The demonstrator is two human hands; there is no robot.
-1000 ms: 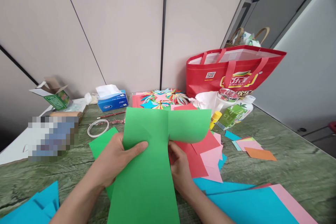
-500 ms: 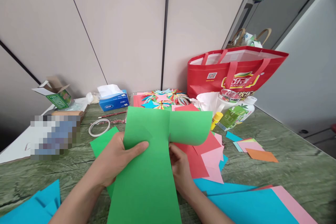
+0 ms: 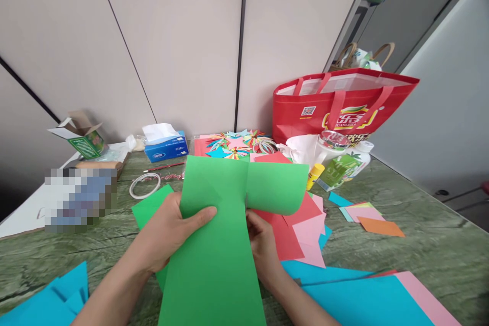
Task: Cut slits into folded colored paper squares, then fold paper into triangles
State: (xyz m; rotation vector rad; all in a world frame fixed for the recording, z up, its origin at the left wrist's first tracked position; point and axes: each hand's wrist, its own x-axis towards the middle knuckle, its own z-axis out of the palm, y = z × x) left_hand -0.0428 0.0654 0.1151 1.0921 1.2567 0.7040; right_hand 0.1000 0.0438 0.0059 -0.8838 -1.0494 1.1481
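Note:
A large green paper sheet (image 3: 214,265) stands tilted up in front of me. It is split from the middle of its upper part, and its right flap (image 3: 277,186) curls out to the right. My left hand (image 3: 173,229) grips the sheet's left edge, thumb flat on the front and fingers behind. At the split, my right hand (image 3: 260,244) is closed just under the flap; whatever it holds is mostly hidden by the paper. Another green paper piece (image 3: 153,206) lies on the table behind my left hand.
Blue sheets (image 3: 355,298) lie at the right front, folded blue paper (image 3: 49,298) at the left front. Red paper (image 3: 286,237) and pink scraps sit beyond my right hand. Farther back are a tape roll (image 3: 145,186), tissue box (image 3: 166,148), glue stick (image 3: 315,175) and red bag (image 3: 305,117).
The right flap of the green sheet droops slightly lower. Both hands stay in nearly the same place.

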